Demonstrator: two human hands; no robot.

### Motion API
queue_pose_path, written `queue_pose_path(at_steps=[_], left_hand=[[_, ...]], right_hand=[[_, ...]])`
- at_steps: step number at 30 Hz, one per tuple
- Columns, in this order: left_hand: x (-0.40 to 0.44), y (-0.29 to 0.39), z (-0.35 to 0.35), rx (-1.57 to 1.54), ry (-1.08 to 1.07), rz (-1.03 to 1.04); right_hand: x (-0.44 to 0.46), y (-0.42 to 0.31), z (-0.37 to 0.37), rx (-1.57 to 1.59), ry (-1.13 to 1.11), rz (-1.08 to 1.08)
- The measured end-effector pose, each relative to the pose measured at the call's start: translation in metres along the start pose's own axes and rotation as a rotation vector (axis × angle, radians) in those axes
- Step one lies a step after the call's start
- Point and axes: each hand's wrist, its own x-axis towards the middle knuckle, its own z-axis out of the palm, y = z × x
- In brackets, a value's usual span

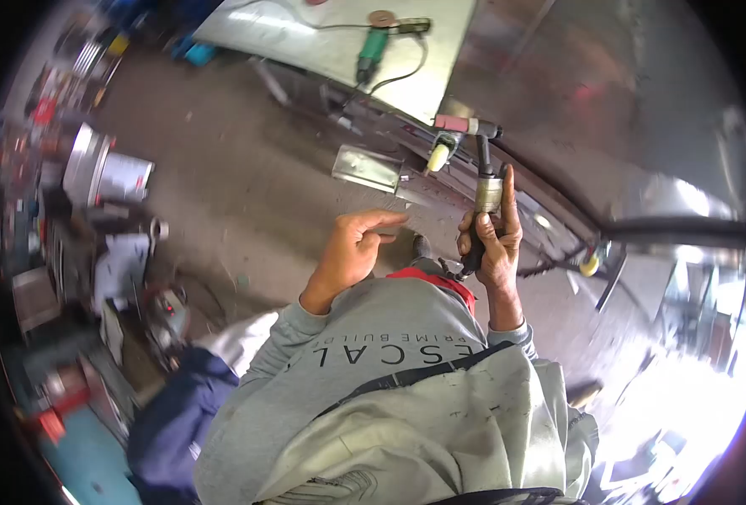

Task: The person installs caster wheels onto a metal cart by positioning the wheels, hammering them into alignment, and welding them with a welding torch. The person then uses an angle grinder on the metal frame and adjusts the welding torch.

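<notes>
My right hand [497, 248] is wrapped round a handheld tool [489, 195] with a black grip and a metal collar. Its index finger lies stretched along the collar. The tool stands upright in view, and a black neck leads up to a cross-piece with a pinkish-red cylinder [457, 124] on its left side. To the left, apart from the tool, my left hand [352, 251] is raised with nothing in it. Its index finger points right, with a gap between it and the digit below.
A green power tool [373, 55] with a cord rests on a pale metal table [305, 50]. Beyond my right hand is a large metal surface [549, 93]. A metal box [368, 168] is near the table's underside. Equipment and a dark blue cloth [179, 421] are at the left.
</notes>
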Motion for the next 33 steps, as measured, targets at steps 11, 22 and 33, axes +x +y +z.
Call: queue_pose_path(at_steps=[11,22,33], left_hand=[[0.067,-0.021,0.002,0.290,-0.748,-0.192],[0.056,-0.069,0.171,0.444,-1.216,-0.211],[0.050,-0.111,0.359,0.475,-1.051,-0.469]], right_hand=[[-0.139,0.005,0.022,-0.056,1.040,-0.320],[-0.293,-0.018,-0.077,0.178,1.667,-0.707],[-0.361,-0.082,-0.267,0.354,1.603,-0.610]])
